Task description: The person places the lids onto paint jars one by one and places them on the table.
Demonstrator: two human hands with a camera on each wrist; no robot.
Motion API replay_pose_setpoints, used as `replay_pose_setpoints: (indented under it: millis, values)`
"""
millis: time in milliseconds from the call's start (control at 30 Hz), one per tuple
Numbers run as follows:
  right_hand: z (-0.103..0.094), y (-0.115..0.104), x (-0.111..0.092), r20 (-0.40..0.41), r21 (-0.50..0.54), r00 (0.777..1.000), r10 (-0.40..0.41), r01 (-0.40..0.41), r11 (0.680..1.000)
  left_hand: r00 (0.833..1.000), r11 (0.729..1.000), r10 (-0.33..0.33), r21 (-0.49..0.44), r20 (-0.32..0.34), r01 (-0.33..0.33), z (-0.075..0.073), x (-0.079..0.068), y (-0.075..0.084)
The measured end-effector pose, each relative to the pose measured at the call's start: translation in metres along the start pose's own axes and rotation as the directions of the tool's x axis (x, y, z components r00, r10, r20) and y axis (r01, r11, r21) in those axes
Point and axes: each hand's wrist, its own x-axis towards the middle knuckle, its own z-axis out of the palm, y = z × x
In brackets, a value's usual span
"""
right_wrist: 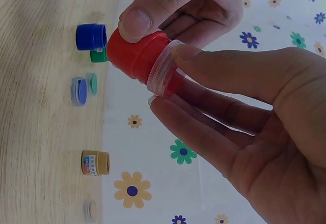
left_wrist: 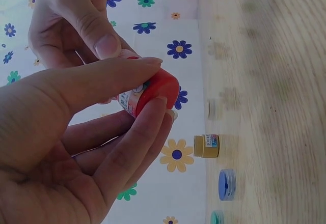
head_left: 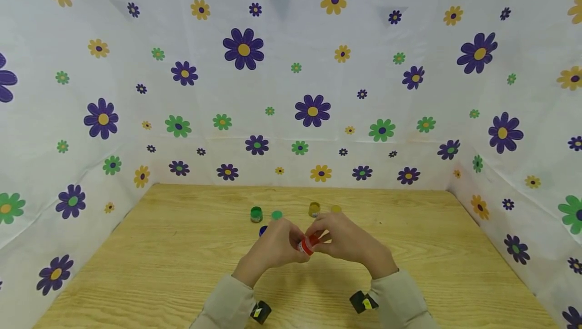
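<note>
Over the table, my left hand (head_left: pixel 277 245) grips a small red paint jar (right_wrist: pixel 135 56) by its body, thumb on one side and fingers on the other. The jar is tilted, its capped end toward my right hand (head_left: pixel 343 238). Thumb and fingers of that right hand pinch the clear ridged lid (right_wrist: pixel 162 71), which sits at the mouth of the jar. A printed label (left_wrist: pixel 130 101) shows on the jar in the left wrist view, partly covered by the left thumb. In the head view the fingers hide much of the jar.
Beyond the hands stand a green jar (head_left: pixel 256 214) with a green lid (head_left: pixel 277 215) beside it, and a dark yellow jar (head_left: pixel 314 209) near a yellow lid (head_left: pixel 336 208). A blue jar (right_wrist: pixel 90 36) and blue lid (right_wrist: pixel 79 91) are close by. Flowered cloth (head_left: pixel 273 81) encloses the wooden table (head_left: pixel 159 258).
</note>
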Motion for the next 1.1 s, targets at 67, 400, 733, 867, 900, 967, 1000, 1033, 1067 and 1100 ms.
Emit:
replay_pose_setpoints:
  millis: [67, 400, 733, 867, 900, 967, 1000, 1033, 1067, 1100]
  values:
    - [0.0002, 0.0000, 0.0001, -0.001, 0.006, 1.000, 0.007, -0.007, 1.000, 1.000, 1.000, 0.001, 0.003, -0.001, -0.001, 0.0004, 0.0002, 0.0002]
    - [0.0014, 0.0010, -0.0012, -0.001, 0.011, 1.000, 0.004, -0.004, 1.000, 1.000, 1.000, 0.011, 0.000, -0.007, -0.011, 0.0030, 0.0003, 0.0002]
    - [0.0014, -0.0029, 0.0013, -0.006, 0.039, 1.000, 0.016, -0.016, 0.999, 1.000, 1.000, 0.004, 0.015, -0.011, -0.004, 0.0006, -0.0008, 0.0033]
    - [0.0017, -0.0034, 0.0017, -0.004, 0.039, 1.000, 0.013, -0.013, 0.999, 1.000, 1.000, 0.017, 0.024, -0.013, -0.017, -0.0004, -0.0019, 0.0045]
    - [0.0017, -0.0034, 0.0015, -0.004, 0.037, 1.000, 0.015, -0.015, 0.999, 1.000, 0.999, 0.021, 0.026, -0.014, -0.021, -0.0006, -0.0021, 0.0048]
    - [0.0016, -0.0031, 0.0012, -0.003, 0.036, 1.000, 0.018, -0.018, 0.999, 1.000, 0.999, 0.024, 0.025, -0.013, -0.023, -0.0006, -0.0024, 0.0049]
    - [0.0014, -0.0030, 0.0010, -0.003, 0.036, 1.000, 0.020, -0.020, 0.999, 1.000, 0.999, 0.024, 0.026, -0.012, -0.024, -0.0005, -0.0023, 0.0048]
    - [0.0013, -0.0026, 0.0007, -0.004, 0.035, 1.000, 0.018, -0.018, 0.999, 1.000, 0.999, 0.023, 0.025, -0.011, -0.022, -0.0005, -0.0022, 0.0048]
    - [0.0011, -0.0022, 0.0004, -0.004, 0.035, 1.000, 0.015, -0.015, 0.999, 1.000, 0.999, 0.022, 0.024, -0.010, -0.021, -0.0004, -0.0020, 0.0047]
    - [0.0009, -0.0021, 0.0003, -0.002, 0.041, 1.000, 0.021, -0.021, 0.999, 1.000, 0.999, 0.023, 0.023, -0.010, -0.023, -0.0003, -0.0018, 0.0044]
